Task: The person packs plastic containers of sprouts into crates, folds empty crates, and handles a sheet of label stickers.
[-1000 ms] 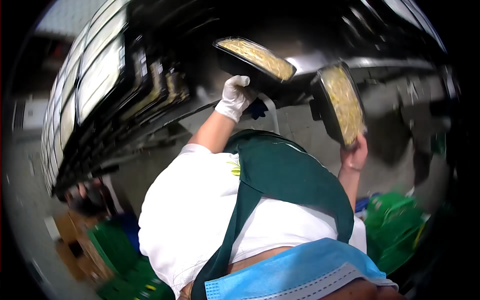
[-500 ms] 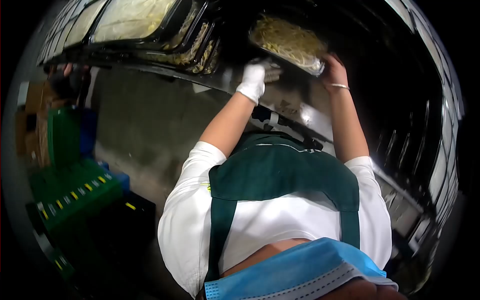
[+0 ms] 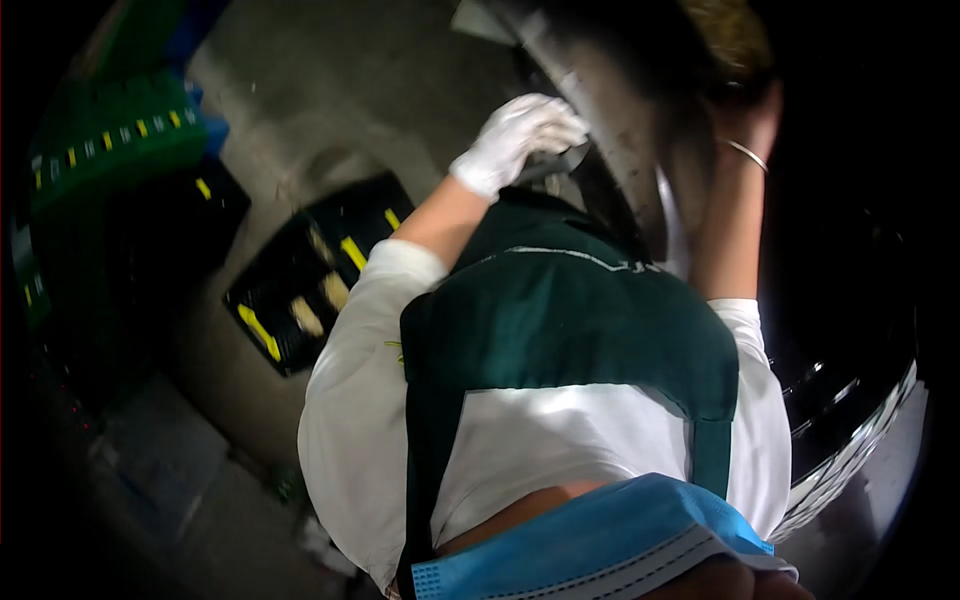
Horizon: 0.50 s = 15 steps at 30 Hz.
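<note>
My left hand [image 3: 525, 140], in a white glove, is beside the edge of the metal work surface [image 3: 610, 150]. Its fingers are loosely bent, with nothing clearly held in them. At the upper right, my bare right hand [image 3: 748, 118], with a bracelet at the wrist, is blurred and partly in shadow. It grips the near end of a dark tray of yellowish sprouts [image 3: 732, 35], whose far part runs out of view at the top.
Green crates [image 3: 115, 140] with yellow marks stand at the left. A black crate [image 3: 320, 270] with yellow strips and pale pieces inside rests on the floor [image 3: 300, 110]. Stacked black, film-covered trays [image 3: 850, 450] are at the lower right, partly in darkness.
The view has swung, and the stacked trays at upper left have gone out of sight. The sprout tray and my right hand have shifted up and right in view; the black floor crate has appeared.
</note>
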Available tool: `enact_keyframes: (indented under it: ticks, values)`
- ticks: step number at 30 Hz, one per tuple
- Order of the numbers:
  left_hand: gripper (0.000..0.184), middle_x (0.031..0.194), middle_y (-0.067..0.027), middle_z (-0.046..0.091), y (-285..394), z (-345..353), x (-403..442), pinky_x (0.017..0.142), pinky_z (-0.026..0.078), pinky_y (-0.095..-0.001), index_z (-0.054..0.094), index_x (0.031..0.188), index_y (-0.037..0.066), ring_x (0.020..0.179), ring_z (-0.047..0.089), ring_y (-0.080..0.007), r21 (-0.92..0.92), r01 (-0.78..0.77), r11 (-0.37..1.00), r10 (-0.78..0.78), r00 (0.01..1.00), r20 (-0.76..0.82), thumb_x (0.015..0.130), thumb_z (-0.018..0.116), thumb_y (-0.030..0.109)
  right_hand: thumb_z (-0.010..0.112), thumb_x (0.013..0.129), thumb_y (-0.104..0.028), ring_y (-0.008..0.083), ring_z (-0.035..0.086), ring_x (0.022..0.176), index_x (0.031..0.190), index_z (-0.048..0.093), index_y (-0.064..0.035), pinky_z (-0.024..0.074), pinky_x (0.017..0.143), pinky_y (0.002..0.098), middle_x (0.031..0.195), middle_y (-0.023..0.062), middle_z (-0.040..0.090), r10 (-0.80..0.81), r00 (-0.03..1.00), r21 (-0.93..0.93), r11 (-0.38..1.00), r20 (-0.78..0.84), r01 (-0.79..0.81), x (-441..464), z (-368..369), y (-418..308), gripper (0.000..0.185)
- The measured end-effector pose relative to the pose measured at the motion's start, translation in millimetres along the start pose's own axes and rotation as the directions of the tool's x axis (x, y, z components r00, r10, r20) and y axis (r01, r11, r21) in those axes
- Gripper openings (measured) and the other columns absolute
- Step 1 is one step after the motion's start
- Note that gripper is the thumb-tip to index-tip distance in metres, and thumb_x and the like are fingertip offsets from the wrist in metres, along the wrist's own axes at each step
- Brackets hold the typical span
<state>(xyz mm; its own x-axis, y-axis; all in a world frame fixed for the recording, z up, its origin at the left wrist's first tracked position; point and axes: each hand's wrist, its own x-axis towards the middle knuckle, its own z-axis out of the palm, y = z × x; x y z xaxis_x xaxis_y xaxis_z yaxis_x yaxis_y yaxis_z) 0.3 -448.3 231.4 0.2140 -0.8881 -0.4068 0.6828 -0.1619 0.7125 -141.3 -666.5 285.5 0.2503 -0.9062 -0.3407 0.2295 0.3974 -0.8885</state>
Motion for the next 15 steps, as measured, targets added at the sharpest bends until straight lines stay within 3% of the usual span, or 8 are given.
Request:
enact_keyframes:
  ticks: [3, 4, 6, 7, 8, 10, 14, 15]
  values:
    - [0.024, 0.094, -0.0127, 0.060, -48, -71, -105, 0.070, 0.046, -0.0253, 0.052, 0.096, 0.001, 0.082, 0.060, -0.0172, 0.003, -0.045, 0.999, 0.043, 0.940, -0.338, 0.087, 0.041, 0.020, 0.045, 0.082, -0.032, 0.0239, 0.041, 0.105, 0.122, 0.032, -0.0079, 0.0342, 0.087, 0.0424, 0.118, 0.0106, 0.040, -0.299, 0.941, -0.177, 0.946, -0.161, 0.270, -21, -22, 24, 0.048]
    - [0.021, 0.088, -0.0113, 0.061, -65, -94, -137, 0.068, 0.047, -0.0240, 0.053, 0.093, 0.002, 0.076, 0.060, -0.0149, -0.044, 0.100, 0.994, -0.108, 0.829, -0.549, 0.087, 0.043, 0.019, 0.053, 0.080, -0.026, 0.0182, 0.043, 0.098, 0.118, 0.032, -0.0046, 0.0389, 0.082, 0.0345, 0.111, 0.0092, 0.042, -0.450, 0.882, -0.252, 0.877, -0.137, 0.408, -35, -28, 33, 0.048]
    - [0.019, 0.081, -0.0106, 0.062, -112, -140, -203, 0.052, 0.046, -0.0180, 0.053, 0.087, 0.003, 0.064, 0.061, -0.0125, -0.170, 0.106, 0.980, -0.199, 0.617, -0.761, 0.086, 0.041, 0.018, 0.057, 0.077, -0.015, 0.0182, 0.043, 0.098, 0.116, 0.030, -0.0016, 0.0378, 0.082, 0.0302, 0.112, 0.0109, 0.041, -0.655, 0.714, -0.348, 0.628, 0.246, 0.696, -60, -32, 58, 0.050]
    - [0.018, 0.079, -0.0104, 0.063, -122, -148, -222, 0.047, 0.045, -0.0158, 0.053, 0.085, 0.003, 0.060, 0.060, -0.0122, -0.236, 0.125, 0.964, -0.266, 0.508, -0.819, 0.087, 0.041, 0.017, 0.058, 0.075, -0.011, 0.0185, 0.042, 0.099, 0.115, 0.033, 0.0003, 0.0363, 0.083, 0.0300, 0.110, 0.0105, 0.042, -0.618, 0.689, -0.368, 0.583, 0.378, 0.725, -83, -19, 69, 0.048]
    - [0.018, 0.079, -0.0116, 0.063, -132, -155, -242, 0.048, 0.045, -0.0161, 0.052, 0.085, 0.003, 0.061, 0.061, -0.0126, -0.243, 0.122, 0.962, -0.270, 0.517, -0.812, 0.087, 0.041, 0.016, 0.063, 0.072, -0.021, 0.0223, 0.040, 0.105, 0.115, 0.037, -0.0004, 0.0328, 0.087, 0.0335, 0.114, 0.0120, 0.041, -0.549, 0.621, -0.561, 0.301, 0.559, 0.771, -90, -22, 77, 0.054]
    - [0.018, 0.081, -0.0131, 0.063, -145, -161, -264, 0.049, 0.046, -0.0166, 0.052, 0.086, 0.002, 0.061, 0.061, -0.0134, -0.326, 0.049, 0.944, -0.316, 0.417, -0.852, 0.087, 0.041, 0.016, 0.069, 0.066, -0.033, 0.0277, 0.035, 0.110, 0.116, 0.039, -0.0028, 0.0283, 0.091, 0.0385, 0.118, 0.0145, 0.040, -0.394, 0.497, -0.622, -0.319, 0.773, 0.715, -97, 2, 80, 0.065]
    - [0.013, 0.081, -0.0140, 0.062, -173, -187, -304, 0.052, 0.046, -0.0179, 0.051, 0.092, 0.001, 0.066, 0.062, -0.0152, -0.268, -0.109, 0.957, -0.161, 0.571, -0.805, 0.084, 0.045, 0.010, 0.067, 0.060, -0.052, 0.0336, 0.033, 0.113, 0.120, 0.037, -0.0062, 0.0272, 0.093, 0.0429, 0.122, 0.0159, 0.038, -0.317, 0.577, -0.647, -0.514, 0.753, 0.562, -83, -31, 126, 0.082]
    - [0.013, 0.080, -0.0132, 0.062, -176, -194, -311, 0.052, 0.046, -0.0181, 0.051, 0.091, 0.001, 0.066, 0.062, -0.0151, -0.282, -0.049, 0.958, -0.212, 0.540, -0.815, 0.083, 0.046, 0.009, 0.066, 0.059, -0.054, 0.0340, 0.034, 0.112, 0.120, 0.037, -0.0079, 0.0288, 0.092, 0.0435, 0.122, 0.0156, 0.038, -0.362, 0.602, -0.697, -0.468, 0.712, 0.543, -84, -24, 129, 0.082]
